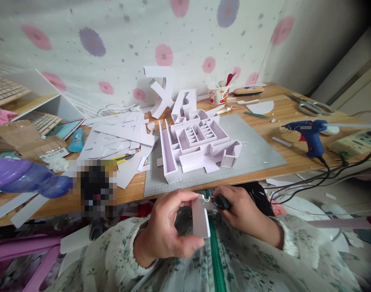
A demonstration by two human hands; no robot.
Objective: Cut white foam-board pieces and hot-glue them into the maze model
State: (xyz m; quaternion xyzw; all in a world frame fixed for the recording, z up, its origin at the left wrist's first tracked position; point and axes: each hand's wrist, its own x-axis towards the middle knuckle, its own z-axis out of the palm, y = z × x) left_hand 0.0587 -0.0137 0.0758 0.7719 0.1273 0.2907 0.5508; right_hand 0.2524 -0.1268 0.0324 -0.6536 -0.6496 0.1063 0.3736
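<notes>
My left hand (170,229) is closed on a small white foam board piece (200,219), with thumb below and fingers at its top edge. In my right hand (241,211) is a black-handled utility knife (221,202), close to the top right corner of that piece. A thin white curl (206,198) sticks out at this corner; the blade itself is hard to make out. Just beyond both hands, a white foam board character shape with open compartments (200,142) lies on the grey cutting mat (258,158).
A blue glue gun (309,136) with its cable stands at the right near scissors (309,106) and a power strip (355,142). White board scraps (121,134) and a yellow cutter (120,158) lie left. Finished white characters (161,91) and a paper cup (218,95) stand at the back.
</notes>
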